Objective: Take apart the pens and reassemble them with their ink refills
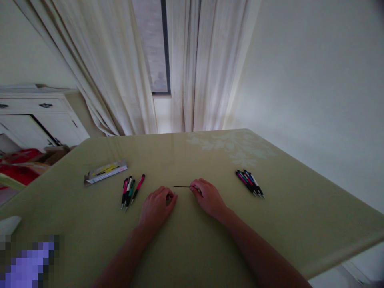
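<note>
My right hand (207, 196) rests on the green tablecloth (192, 240) and pinches a thin dark rod, like a pencil lead or refill (181, 186), that points left. My left hand (156, 207) lies just to its left with fingers curled closed; whatever is inside them is hidden. A few mechanical pencils (131, 191) in pink, white and green lie left of my left hand. A second bundle of pencils (250, 182) lies to the right of my right hand.
A flat printed packet (105, 171) lies at the table's left, behind the left pencils. A white cabinet (36, 120) and red items (18, 168) stand beyond the table's left edge. Cream curtains (192, 64) hang behind. A white object (9, 224) sits at the near left.
</note>
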The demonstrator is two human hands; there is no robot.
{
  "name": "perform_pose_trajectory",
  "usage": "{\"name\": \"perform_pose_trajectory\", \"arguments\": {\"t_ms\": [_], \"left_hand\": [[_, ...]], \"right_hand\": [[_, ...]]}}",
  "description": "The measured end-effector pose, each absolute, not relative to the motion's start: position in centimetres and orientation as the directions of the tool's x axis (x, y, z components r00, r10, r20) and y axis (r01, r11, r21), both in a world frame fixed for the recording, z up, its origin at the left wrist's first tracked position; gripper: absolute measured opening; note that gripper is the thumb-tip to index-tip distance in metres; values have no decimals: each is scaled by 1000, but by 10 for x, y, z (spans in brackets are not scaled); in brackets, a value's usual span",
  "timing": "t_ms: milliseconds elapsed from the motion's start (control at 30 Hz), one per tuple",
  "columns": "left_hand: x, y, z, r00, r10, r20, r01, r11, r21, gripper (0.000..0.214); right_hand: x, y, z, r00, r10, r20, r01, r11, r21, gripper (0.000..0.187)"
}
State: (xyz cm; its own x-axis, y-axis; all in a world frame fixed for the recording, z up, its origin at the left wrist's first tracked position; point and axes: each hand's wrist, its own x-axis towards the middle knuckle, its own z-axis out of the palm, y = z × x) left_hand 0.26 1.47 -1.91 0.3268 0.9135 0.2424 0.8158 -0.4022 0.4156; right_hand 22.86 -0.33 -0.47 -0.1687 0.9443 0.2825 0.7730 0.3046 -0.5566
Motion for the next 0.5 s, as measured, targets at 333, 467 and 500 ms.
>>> {"name": "perform_pose_trajectory", "arguments": {"t_ms": [333,467,500], "left_hand": [[-1,17,-21,425,751,505,706,-624,334,17],[-11,20,-13,402,815,418,774,-546,320,19],[-15,21,-11,365,838,405,796,-506,332,20]], "right_hand": [[229,-6,-2,-314,910,271,688,415,-595,16],[232,-3,-4,-270,916,297,661,401,-634,15],[233,-2,-5,-247,921,301,658,387,-646,16]]}}
